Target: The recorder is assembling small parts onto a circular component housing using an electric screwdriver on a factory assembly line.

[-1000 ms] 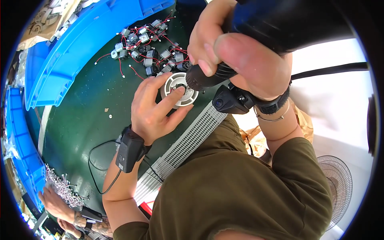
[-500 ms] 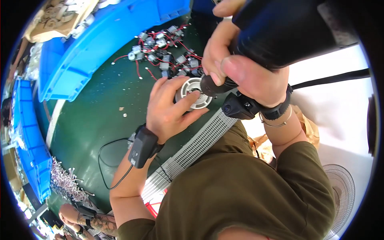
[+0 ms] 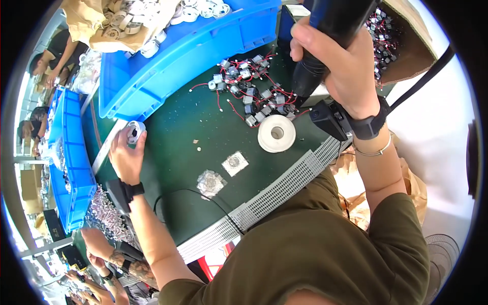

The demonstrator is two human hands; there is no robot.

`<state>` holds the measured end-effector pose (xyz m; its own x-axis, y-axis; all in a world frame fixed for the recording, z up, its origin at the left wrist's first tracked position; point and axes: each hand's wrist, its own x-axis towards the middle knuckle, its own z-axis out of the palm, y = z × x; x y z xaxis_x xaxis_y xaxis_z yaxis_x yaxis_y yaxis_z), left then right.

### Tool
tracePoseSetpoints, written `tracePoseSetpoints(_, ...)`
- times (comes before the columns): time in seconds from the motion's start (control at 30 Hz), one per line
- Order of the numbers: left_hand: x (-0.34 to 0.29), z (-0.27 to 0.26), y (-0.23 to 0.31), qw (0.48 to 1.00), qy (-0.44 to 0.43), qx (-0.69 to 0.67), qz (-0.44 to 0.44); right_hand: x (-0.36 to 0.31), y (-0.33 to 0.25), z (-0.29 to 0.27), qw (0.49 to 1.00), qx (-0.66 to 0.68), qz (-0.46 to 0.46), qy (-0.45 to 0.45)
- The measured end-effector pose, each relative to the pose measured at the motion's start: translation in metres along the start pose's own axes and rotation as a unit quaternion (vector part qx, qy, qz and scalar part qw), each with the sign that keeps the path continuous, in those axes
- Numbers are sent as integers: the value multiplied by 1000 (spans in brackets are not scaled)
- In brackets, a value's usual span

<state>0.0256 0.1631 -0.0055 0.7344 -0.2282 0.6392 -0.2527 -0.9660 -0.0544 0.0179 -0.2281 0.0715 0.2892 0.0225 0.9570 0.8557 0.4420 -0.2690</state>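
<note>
My left hand [image 3: 127, 157] has its fingers closed around a small round white plastic housing [image 3: 135, 131], at the far left beside a blue bin. In my right hand [image 3: 351, 68] is a black handheld power screwdriver [image 3: 335, 23], pointing down toward the table; its tip [image 3: 301, 97] is beside the pile of small motors [image 3: 251, 91] with red wires. Below that pile lies a round white part [image 3: 265, 134] with a hole in its middle. Two small clear, shiny pieces [image 3: 235, 162] [image 3: 211, 183] rest on the green tabletop [image 3: 178, 147], apart from both hands.
A large blue bin [image 3: 188, 58] with white rings stands at the back; another blue bin [image 3: 73, 157] is at the left. A cardboard box [image 3: 414, 58] of motors sits at the right. A perforated white strip [image 3: 284, 180] lines the near edge. A co-worker's arms [image 3: 134, 269] reach in lower left.
My left hand has carried the white housing away to the left, toward the blue bin. My right hand has raised the screwdriver off it. The round white part and clear pieces are now visible.
</note>
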Motion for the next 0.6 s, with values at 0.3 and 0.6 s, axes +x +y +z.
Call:
tracePoseSetpoints(0.3, 23, 44, 162, 953, -234, -194, 12, -6, 5, -4, 990, -129, -6, -55)
tracePoseSetpoints(0.6, 34, 24, 140, 715, -260, -614, -209, -30, -17, 39, 826, -546, -16, -137)
